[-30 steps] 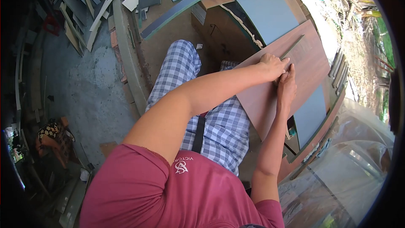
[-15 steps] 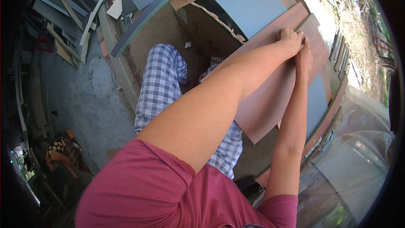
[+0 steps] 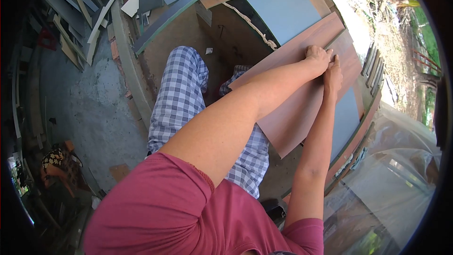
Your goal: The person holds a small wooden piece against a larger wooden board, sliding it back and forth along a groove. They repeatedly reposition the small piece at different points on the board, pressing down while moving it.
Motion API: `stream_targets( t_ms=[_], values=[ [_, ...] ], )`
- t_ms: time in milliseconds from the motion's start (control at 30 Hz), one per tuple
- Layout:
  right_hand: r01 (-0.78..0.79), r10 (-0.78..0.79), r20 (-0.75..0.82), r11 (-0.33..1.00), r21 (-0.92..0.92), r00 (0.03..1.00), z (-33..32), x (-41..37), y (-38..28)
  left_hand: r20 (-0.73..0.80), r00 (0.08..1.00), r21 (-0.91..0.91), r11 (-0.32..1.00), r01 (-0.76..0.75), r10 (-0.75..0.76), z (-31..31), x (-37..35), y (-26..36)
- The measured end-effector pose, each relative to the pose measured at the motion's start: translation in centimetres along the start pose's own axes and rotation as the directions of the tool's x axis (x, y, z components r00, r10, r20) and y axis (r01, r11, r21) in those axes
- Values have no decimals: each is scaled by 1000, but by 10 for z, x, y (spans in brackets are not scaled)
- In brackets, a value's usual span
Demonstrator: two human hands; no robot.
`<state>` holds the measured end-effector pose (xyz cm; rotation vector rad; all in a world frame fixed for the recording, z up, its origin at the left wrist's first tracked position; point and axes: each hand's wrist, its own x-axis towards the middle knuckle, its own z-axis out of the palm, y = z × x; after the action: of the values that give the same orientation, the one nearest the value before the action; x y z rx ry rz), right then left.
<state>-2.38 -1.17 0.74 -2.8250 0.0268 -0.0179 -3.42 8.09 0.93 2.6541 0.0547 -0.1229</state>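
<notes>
The panel (image 3: pixel 292 113), a brown wood-grain sheet, is being supported at a slant over the person's lap, at 2 o'clock from the middle of the view. Its lower corner is pointing toward 6 o'clock. A thin dark strip (image 3: pixel 339 38) is lying on the panel's upper part and is running off toward 1 o'clock from the hands.

The left hand (image 3: pixel 318 58) is being pressed onto the panel at the near end of the strip. Its fingers are being kept curled and close together, knuckles up; whether the strip is being pinched under them cannot be told. The right hand (image 3: pixel 333 76) is being held just at 5 o'clock of the left hand, touching it. Its fingers are being kept straight and together, laid flat on the panel with the tips toward the strip.

A blue-grey board (image 3: pixel 283 4) is lying at 11 o'clock from the hands, with a pale cord (image 3: pixel 250 24) along its lower edge. A second blue-grey sheet (image 3: pixel 347 118) is showing under the panel at 5 o'clock. A checked trouser leg (image 3: pixel 181 89) is lying at 9 o'clock. Offcuts (image 3: pixel 80 14) are lying on the concrete floor (image 3: pixel 89 104) at 10 o'clock, well apart from the hands. Clear plastic sheeting (image 3: pixel 396 170) is lying at 5 o'clock.
</notes>
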Motion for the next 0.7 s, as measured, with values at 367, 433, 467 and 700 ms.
stream_targets(
  t_ms=[367, 433, 467, 700],
  values=[
    [-44, 44, 60, 999, -2, 997, -18, -149, 5, 43, 984, -71, 983, -172, 175, 11, -137, -13],
    [-39, 37, 79, 999, 27, 996, -19, -179, 9, -4, 976, -97, 972, -216, 217, 19, -166, -19],
    [-39, 35, 90, 998, 42, 995, -20, -192, 10, -4, 973, -104, 967, -232, 233, 18, -180, -21],
    [-39, 20, 172, 994, 107, 985, -27, -258, -6, 1, 963, -49, 961, -270, 271, 3, -248, -43]
  ],
)
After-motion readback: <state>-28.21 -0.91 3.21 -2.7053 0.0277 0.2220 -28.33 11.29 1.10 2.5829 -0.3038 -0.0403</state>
